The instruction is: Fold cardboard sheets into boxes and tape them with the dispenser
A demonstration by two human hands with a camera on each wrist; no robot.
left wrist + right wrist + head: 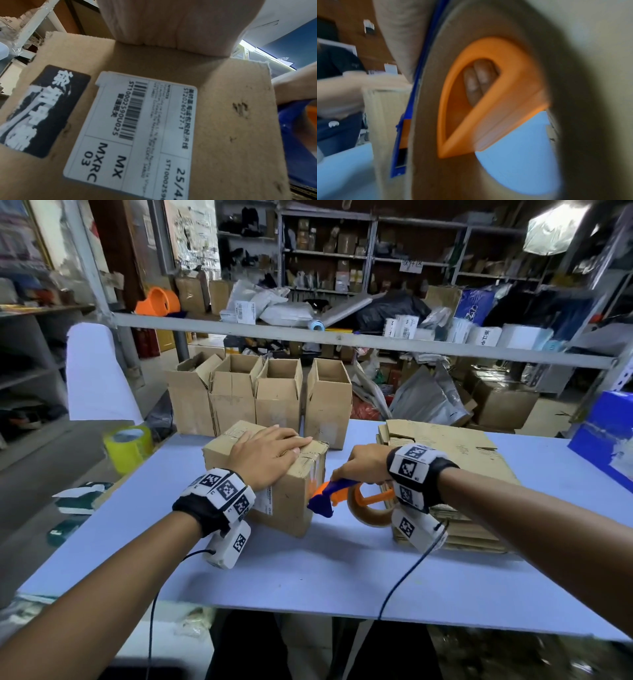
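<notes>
A folded cardboard box (291, 494) lies on its side on the pale blue table (308, 570), with a white barcode label (137, 135) on its near face. My left hand (270, 453) lies flat on top of it, fingers straight, pressing it down. My right hand (363, 463) grips the orange and blue tape dispenser (342, 491), whose blue head touches the box's right end face. The brown tape roll (436, 148) fills the right wrist view, and two fingers (477, 81) show through the orange handle (505, 97).
A stack of flat cardboard sheets (455, 460) sits at the right under my right wrist. Several open boxes (260, 392) stand upright along the table's far edge. A yellow tape roll (127, 446) sits off the left edge, a blue box (606, 433) at far right.
</notes>
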